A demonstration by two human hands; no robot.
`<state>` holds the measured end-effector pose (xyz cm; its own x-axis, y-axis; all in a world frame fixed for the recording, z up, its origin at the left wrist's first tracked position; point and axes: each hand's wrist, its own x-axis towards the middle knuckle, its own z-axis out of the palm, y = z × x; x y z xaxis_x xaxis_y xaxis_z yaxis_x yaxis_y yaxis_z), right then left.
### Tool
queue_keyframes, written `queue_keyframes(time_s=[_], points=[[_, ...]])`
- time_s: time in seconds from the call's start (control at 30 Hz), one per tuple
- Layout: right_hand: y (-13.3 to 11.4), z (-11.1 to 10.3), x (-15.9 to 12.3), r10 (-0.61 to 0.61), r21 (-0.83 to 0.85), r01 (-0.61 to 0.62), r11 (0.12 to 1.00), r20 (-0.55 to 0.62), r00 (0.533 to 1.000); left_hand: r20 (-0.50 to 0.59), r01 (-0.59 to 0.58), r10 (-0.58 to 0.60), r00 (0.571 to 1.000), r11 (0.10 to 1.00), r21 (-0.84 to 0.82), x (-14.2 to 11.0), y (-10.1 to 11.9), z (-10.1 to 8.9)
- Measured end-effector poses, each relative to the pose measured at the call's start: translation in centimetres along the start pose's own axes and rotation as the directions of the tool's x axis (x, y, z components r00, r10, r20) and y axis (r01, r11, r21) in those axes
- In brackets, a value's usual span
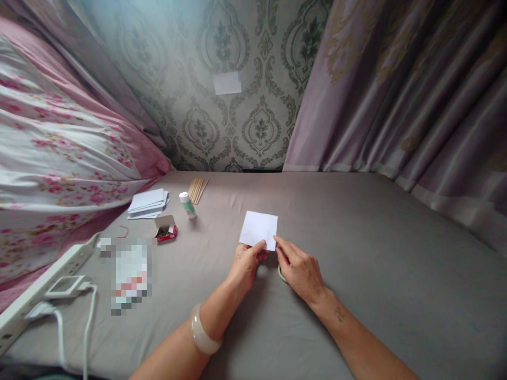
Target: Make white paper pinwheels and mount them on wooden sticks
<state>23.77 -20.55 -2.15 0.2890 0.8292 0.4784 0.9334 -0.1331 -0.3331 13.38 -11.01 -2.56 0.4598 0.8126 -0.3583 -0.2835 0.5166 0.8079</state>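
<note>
Centrally, over a grey cloth (368, 237), a white sheet (259, 227) is held near its lower edge by the left hand (250, 259), with the thumb laid on top and the fingers tucked beneath. At the sheet's lower right corner, the fingertips of the right hand (300, 267) are brought close, curled together; whether the paper itself is pinched there cannot be made out. Below that hand, a pale green curved piece (281, 274) is partly seen, the rest being hidden.

For careful work at the corner, the sheet is best steadied by the left thumb alone, pressed just enough to prevent slipping without a crease being left. The free upper part should be kept flat, and the edge between the two hands should be left in plain sight. Any pull from the right is best made gently and in line with the paper, since a thin sheet may be bent or torn by a sideways tug.

Well apart to the left, a stack of white papers (146, 203), a white-capped tube (187, 206) and thin wooden sticks (197, 190) are set out.
</note>
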Motion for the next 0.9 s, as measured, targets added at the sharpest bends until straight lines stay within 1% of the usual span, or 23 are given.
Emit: queue_keyframes(time_s=[0.07, 0.1, 0.13, 0.17, 0.23, 0.3, 0.4, 0.53, 0.63, 0.77, 0.83, 0.9], points=[[-0.1, -1.0, 0.1, 0.155, -0.089, -0.151, 0.985, 0.051, 0.987, -0.05, -0.015, 0.013, 0.999, 0.999, -0.028, 0.2, 0.7, -0.1], [-0.1, -1.6, 0.1, 0.222, -0.142, -0.206, 0.968, 0.105, 0.969, -0.076, -0.029, 0.026, 0.997, 0.999, -0.033, 0.4, 1.2, -0.3], [-0.1, -2.2, 0.0, 0.27, -0.192, -0.237, 0.952, 0.173, 0.947, -0.099, -0.044, 0.04, 0.994, 0.998, -0.035, 0.5, 1.6, -0.4], [-0.2, -2.8, -0.1, 0.298, -0.23, -0.244, 0.942, 0.243, 0.923, -0.122, -0.057, 0.052, 0.991, 0.998, -0.036, 0.7, 2.0, -0.6], [-0.3, -3.5, -0.3, 0.317, -0.282, -0.222, 0.933, 0.356, 0.879, -0.16, -0.082, 0.075, 0.984, 0.996, -0.041, 1.0, 2.6, -0.9], [-0.5, -3.9, -0.6, 0.313, -0.315, -0.184, 0.931, 0.428, 0.848, -0.184, -0.094, 0.085, 0.979, 0.995, -0.042, 1.3, 2.9, -1.1], [-0.7, -3.8, -0.7, 0.32, -0.345, -0.159, 0.925, 0.478, 0.818, -0.215, -0.083, 0.073, 0.974, 0.996, -0.039, 1.7, 3.0, -1.4], [-0.4, -3.8, -0.5, 0.348, -0.351, -0.18, 0.919, 0.507, 0.788, -0.253, -0.075, 0.064, 0.965, 0.997, -0.033, 2.2, 2.8, -1.6], [0.2, -4.4, -0.1, 0.367, -0.347, -0.199, 0.917, 0.531, 0.764, -0.234, -0.093, 0.082, 0.969, 0.995, -0.039, 2.5, 2.7, -1.7], [1.0, -5.3, 0.8, 0.367, -0.322, -0.212, 0.923, 0.568, 0.736, -0.159, -0.101, 0.094, 0.983, 0.994, -0.035, 2.4, 2.2, -1.3], [1.8, -5.3, 1.3, 0.371, -0.27, -0.257, 0.928, 0.606, 0.704, -0.113, -0.099, 0.095, 0.989, 0.994, -0.034, 2.2, 2.0, -0.9], [2.9, -4.9, 1.6, 0.364, -0.179, -0.335, 0.925, 0.67, 0.647, -0.074, -0.097, 0.095, 0.993, 0.995, -0.034, 2.0, 1.8, -0.5]])
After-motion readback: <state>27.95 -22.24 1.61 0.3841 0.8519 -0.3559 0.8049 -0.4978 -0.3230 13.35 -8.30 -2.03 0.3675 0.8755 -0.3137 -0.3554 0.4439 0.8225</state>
